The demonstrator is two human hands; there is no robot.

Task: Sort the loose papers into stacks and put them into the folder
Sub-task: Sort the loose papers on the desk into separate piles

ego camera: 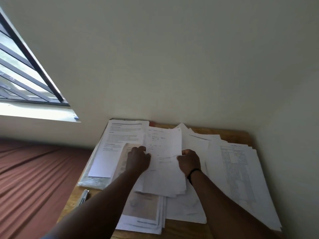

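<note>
Loose white papers cover a small wooden table (238, 133). In the middle lies a bundle of handwritten sheets (164, 163). My left hand (138, 160) grips its left edge and my right hand (189, 161) grips its right edge. A printed text stack (120, 138) lies at the back left on a clear plastic folder (91, 181). Table-printed sheets (238, 171) fan out on the right. A stack with a brownish picture page (143, 209) lies near the front, partly under my left forearm.
A small metal object, perhaps a stapler (83, 195), lies at the table's left front edge. A bed with a reddish-brown cover (34, 178) stands left of the table. Walls close off the back and right, with a barred window (22, 73) at upper left.
</note>
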